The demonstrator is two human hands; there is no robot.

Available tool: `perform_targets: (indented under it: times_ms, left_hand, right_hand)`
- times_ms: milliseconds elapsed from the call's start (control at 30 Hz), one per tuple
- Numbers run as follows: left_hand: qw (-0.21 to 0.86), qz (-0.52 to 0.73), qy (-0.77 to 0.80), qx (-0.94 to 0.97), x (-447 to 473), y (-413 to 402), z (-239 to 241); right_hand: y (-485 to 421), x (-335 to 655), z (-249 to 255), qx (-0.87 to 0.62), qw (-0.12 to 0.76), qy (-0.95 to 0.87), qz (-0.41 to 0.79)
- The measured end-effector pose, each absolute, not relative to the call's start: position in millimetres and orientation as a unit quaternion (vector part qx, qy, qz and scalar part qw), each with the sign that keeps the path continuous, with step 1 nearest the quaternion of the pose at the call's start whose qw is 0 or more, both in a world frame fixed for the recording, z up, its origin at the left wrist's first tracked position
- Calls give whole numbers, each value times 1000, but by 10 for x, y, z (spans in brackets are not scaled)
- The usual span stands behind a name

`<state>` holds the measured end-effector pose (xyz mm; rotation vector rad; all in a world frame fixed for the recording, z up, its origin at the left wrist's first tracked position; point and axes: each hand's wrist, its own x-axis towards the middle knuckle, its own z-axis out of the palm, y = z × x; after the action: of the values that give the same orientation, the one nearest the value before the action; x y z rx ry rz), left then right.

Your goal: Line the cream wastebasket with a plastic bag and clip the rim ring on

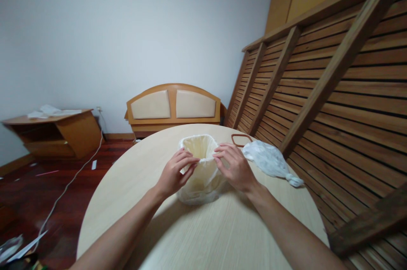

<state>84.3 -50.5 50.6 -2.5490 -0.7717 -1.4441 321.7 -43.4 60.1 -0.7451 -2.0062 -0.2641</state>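
Note:
A small trash bin (pixel 199 145) stands upright on the round table, its inside yellowish. A thin white plastic bag (pixel 203 183) lines it and is folded over the rim, hanging down around the outside. At the near left of the rim, my left hand (pixel 178 169) pinches the bag's edge between thumb and fingers. My right hand (pixel 234 165) pinches the bag at the right side of the rim. To the right of that hand lies a knotted white plastic bag (pixel 269 159), and behind it a brown rectangular ring (pixel 241 139), perhaps the bin's loose rim.
The pale round table (pixel 190 236) fills the foreground. Tall wooden slats (pixel 318 121) lean along the right. A headboard (pixel 173 109) stands behind the table. On the left are a low cabinet (pixel 63 134) and a white cable (pixel 68 185) across the dark red floor.

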Motion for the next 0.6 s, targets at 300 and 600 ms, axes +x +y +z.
perform_targets:
  times_ms: [300, 600]
  left_hand:
    - [65, -475, -252, -840, 854, -514, 506]
    - [55, -479, -298, -824, 799, -448, 466]
  right_hand:
    - [-463, 3188, 568, -273, 436, -851, -108]
    - [-369, 3309, 584, -277, 453, -845, -66]
